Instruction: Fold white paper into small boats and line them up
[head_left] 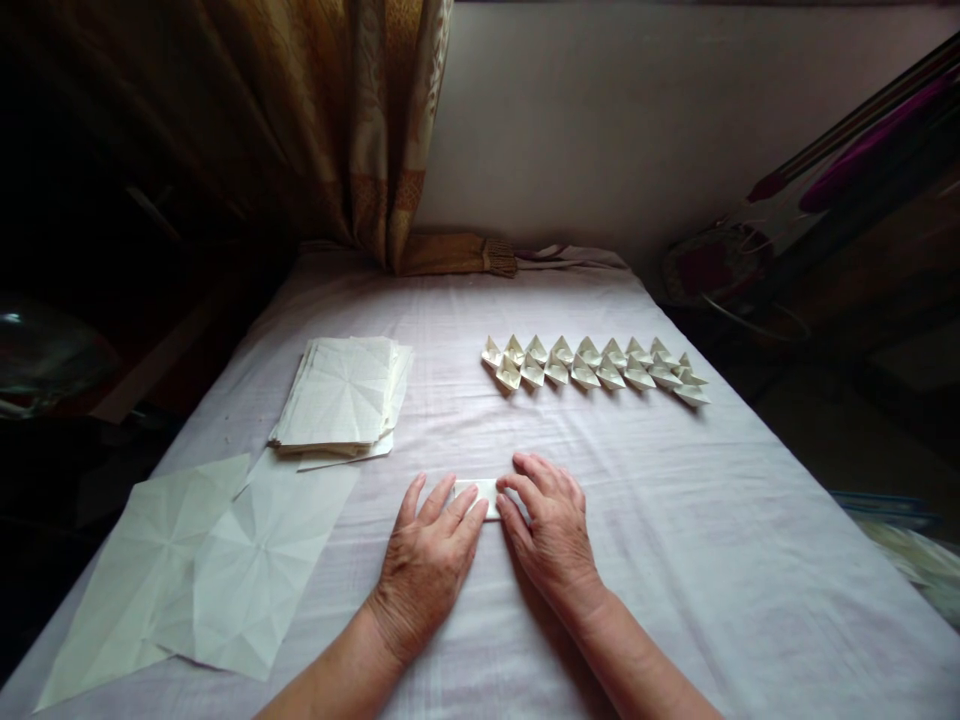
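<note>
A small folded piece of white paper (480, 492) lies flat on the cloth, between my two hands. My left hand (433, 550) rests over its left part, fingers stretched out and spread, fingertips pressing on it. At its right end, the thumb and index finger of my right hand (553, 530) close on the edge, while the other fingers curve over the cloth. The paper's left end is partly hidden beneath my left fingers. Beyond my right hand stand two rows of folded paper boats (586, 368), with pointed peaks.
A stack of creased paper sheets (341, 390) sits at the left. Nearer me, creased sheets (247, 570) overlap on the pale tablecloth (720, 560). A gold-brown curtain (382, 130) hangs over the far edge, against a wall (600, 120). Dim items stand beyond the right side.
</note>
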